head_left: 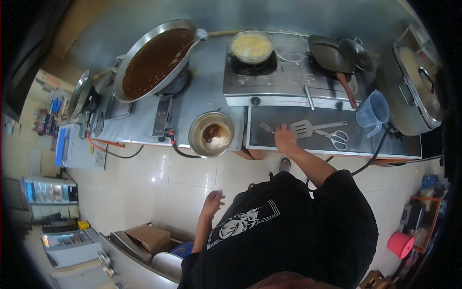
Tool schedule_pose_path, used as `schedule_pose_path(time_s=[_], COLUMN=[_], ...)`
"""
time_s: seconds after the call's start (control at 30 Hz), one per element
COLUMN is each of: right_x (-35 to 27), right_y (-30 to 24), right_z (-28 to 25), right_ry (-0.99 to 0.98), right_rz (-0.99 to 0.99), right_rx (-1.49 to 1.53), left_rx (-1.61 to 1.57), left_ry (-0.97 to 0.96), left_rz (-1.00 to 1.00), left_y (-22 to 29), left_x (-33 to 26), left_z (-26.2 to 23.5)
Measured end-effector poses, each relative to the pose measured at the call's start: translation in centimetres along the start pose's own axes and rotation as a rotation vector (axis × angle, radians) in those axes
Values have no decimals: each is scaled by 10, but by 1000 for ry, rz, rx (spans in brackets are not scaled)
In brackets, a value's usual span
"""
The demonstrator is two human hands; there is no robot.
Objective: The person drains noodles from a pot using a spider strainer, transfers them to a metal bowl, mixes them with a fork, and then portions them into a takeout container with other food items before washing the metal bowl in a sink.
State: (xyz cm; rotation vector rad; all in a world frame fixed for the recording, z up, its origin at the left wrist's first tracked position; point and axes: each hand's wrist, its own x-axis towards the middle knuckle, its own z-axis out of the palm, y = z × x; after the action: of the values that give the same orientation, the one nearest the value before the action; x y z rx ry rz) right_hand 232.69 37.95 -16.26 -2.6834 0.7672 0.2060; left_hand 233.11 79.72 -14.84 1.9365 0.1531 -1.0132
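Note:
My right hand (285, 137) is down on the dark steel counter, its fingers closed at the handle of a small fork (266, 127) whose tines point left. Just to the right lies a slotted spatula (302, 128), and beyond it a pair of scissors with white handles (338, 140). A metal bowl (195, 140) at the counter's front edge holds white powder and dark brown seasoning, unmixed in places. Away from the counter, my left hand (213, 202) hangs over the floor with its fingers loosely apart and nothing in them.
A large wok of brown liquid (156, 62) stands at the back left. On the gas stove (288, 86) sit a bowl of yellow food (251, 47) and a square pan (331, 57). A clear measuring jug (373, 110) and a big lidded pot (406, 91) stand right. A hose (380, 149) hangs in front.

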Motion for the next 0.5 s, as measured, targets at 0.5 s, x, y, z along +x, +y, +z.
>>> schedule_pose_path(time_s=[0.5], right_x=[15], right_y=[70], right_z=[15], right_ry=[5], right_rz=[-557], right_rx=[596], left_rx=[764], left_ry=[282], left_rz=[658], left_y=[408], left_x=[135], left_z=[351])
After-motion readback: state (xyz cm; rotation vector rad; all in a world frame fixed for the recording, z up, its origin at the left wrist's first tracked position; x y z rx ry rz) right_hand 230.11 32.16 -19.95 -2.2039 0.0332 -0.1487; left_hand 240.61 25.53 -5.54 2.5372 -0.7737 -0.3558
